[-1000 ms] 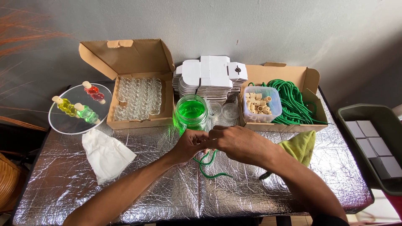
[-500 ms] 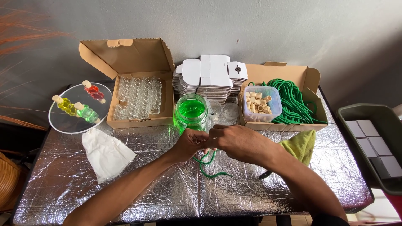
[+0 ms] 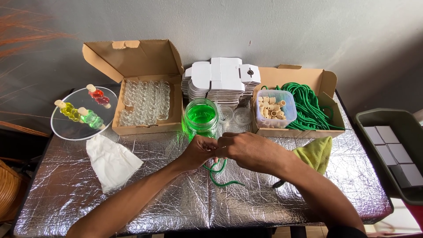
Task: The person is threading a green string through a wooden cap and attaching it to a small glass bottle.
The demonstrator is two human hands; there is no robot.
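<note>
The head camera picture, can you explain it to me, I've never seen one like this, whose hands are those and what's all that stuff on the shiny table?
The picture comes from a camera worn on a person's head, looking down, so the two bare arms reaching in from the bottom are that person's own. The left hand and the right hand meet over the middle of a table covered in crinkled silver foil. Together they pinch a green cord, whose loose end curls on the foil below them.

Behind the hands stands a jar of green liquid. Left of it is an open cardboard box of small clear glass bottles, then a round clear plate bearing three corked bottles with coloured liquid. A white cloth lies in front. At the back is a stack of flat white cartons. To the right, another box holds a tub of corks and more green cord, with a yellow-green cloth beside it.
</note>
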